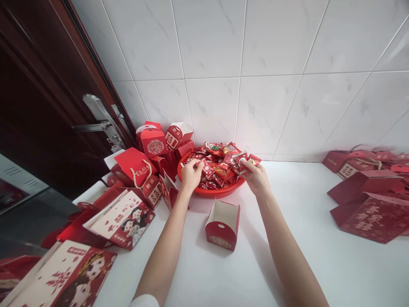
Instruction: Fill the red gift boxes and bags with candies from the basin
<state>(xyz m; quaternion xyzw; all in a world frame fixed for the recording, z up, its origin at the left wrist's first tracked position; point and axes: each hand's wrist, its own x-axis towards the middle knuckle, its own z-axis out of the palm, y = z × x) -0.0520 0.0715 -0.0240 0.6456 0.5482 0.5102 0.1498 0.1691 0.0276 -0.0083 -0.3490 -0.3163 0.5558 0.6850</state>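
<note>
A red basin point(220, 192) heaped with candies in shiny red wrappers point(220, 170) stands against the wall. At its left rim, my left hand point(191, 175) is closed on a wrapped candy point(207, 169), pinched between thumb and fingers. My right hand point(256, 178) is over the right rim, its fingers closed on wrapped candies point(240, 161). How many it holds I cannot tell. In front of the basin, between my forearms, an open red box point(221, 236) with a pale inside sits upright on the white table point(204, 277); no candy shows in it.
Red and white gift boxes point(154, 143) and bags point(123, 217) crowd the table's left side beside a dark door point(47, 85) with a metal handle point(92, 127). More red boxes point(370, 213) are piled at the right. White wall tiles point(271, 115) rise behind the basin.
</note>
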